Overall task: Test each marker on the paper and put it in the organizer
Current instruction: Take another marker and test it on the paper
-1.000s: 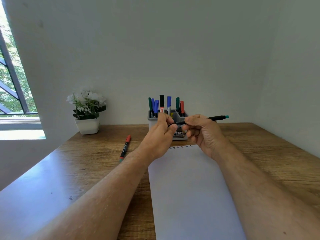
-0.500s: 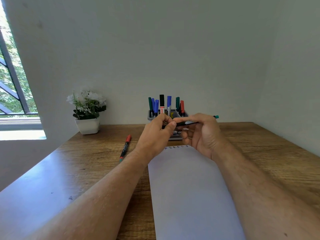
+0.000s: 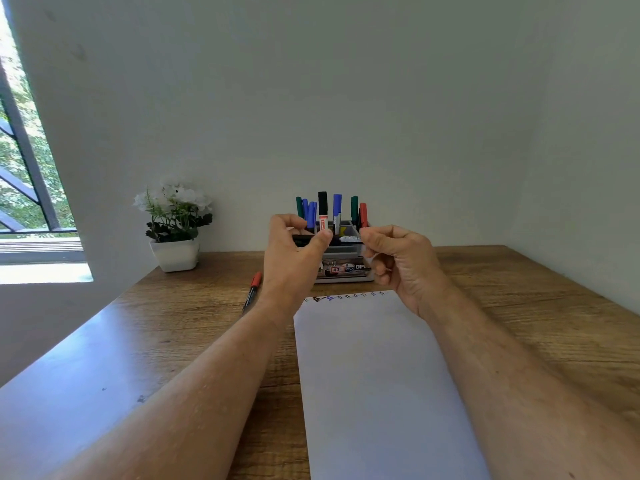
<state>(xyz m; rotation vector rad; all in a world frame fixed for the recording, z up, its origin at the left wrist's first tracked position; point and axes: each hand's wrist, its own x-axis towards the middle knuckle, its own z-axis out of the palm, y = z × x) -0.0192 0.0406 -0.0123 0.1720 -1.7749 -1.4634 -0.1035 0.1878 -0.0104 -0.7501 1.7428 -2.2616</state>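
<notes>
Both hands are raised in front of the organizer (image 3: 343,258), close together but not touching. The left hand (image 3: 294,258) pinches a black marker (image 3: 341,239) between thumb and fingers; the marker lies level, running from that hand toward the right hand (image 3: 398,261). The right hand is curled, its fingertips (image 3: 367,233) at the marker's white-labelled end; whether they grip it cannot be told.

Just behind the hands, seven capped markers stand upright in the organizer: two green, three blue, one black-capped (image 3: 322,209) and one red (image 3: 363,214). The blue ones crowd together on the left, so that count is not fully sure.

One more marker, with a red cap (image 3: 252,292), lies on the table (image 3: 519,306) just left of the left wrist, partly hidden by it. That makes nine markers in sight.

One sheet of paper (image 3: 374,386) lies between the forearms, below the hands. Along its far edge, under the hands, runs a row of small test marks (image 3: 346,296), about ten, too small to count firmly.

One potted plant (image 3: 175,230) with white flowers stands well to the left of the left hand, against the wall.
</notes>
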